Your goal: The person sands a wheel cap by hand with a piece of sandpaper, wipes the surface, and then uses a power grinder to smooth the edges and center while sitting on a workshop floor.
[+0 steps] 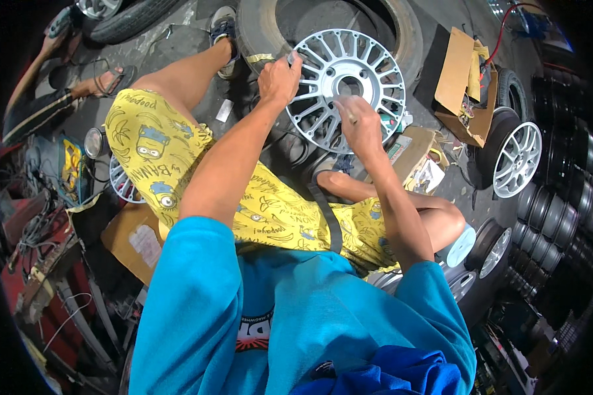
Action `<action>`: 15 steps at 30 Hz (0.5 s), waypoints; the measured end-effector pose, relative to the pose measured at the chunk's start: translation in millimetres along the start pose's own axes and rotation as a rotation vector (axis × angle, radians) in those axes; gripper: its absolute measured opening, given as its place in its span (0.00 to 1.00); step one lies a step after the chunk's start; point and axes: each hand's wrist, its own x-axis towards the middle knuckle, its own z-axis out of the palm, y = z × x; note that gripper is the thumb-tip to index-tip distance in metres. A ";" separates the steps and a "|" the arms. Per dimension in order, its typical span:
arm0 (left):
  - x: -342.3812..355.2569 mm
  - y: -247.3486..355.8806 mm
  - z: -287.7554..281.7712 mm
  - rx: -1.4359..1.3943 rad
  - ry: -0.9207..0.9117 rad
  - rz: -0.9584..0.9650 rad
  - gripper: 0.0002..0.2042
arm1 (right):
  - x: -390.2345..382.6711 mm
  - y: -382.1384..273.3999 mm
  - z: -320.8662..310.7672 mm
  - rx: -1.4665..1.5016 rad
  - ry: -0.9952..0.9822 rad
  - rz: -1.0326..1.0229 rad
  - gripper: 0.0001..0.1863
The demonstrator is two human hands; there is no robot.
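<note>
A silver alloy wheel rim [387,92] with many thin spokes lies face up across a black tyre [260,29] in front of my legs. My left hand [280,80] is closed on the rim's left edge, with a small greyish bit showing at its fingertips. Over the spokes just below the centre hole, my right hand [361,128] is curled closed and slightly blurred. Something small and pale shows between its fingers, too unclear to name.
An open cardboard box [458,92] and a torn carton [408,155] stand to the right. Beyond them are a white-spoked wheel [517,160] and stacked dark rims [547,214]. Cables and tools [43,230] crowd the left. Another person's sandalled foot [115,80] is at upper left.
</note>
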 end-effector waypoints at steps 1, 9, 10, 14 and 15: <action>-0.2 -1.5 -1.3 0.003 0.001 -0.004 0.32 | -6.0 -5.3 -5.0 -0.084 -0.153 0.049 0.16; -1.3 1.2 -3.3 -0.004 0.000 -0.002 0.31 | 17.7 -3.1 6.0 0.093 -0.263 0.635 0.10; -1.5 2.0 -3.2 -0.005 -0.001 -0.001 0.31 | 15.8 18.3 3.5 0.091 -0.262 0.635 0.10; -1.5 -3.8 -4.1 0.007 0.005 0.001 0.32 | 24.7 32.8 -5.1 1.023 0.183 0.844 0.12; 0.3 -3.9 -5.0 0.020 0.005 0.026 0.32 | 29.9 25.2 -3.5 0.909 0.313 0.715 0.13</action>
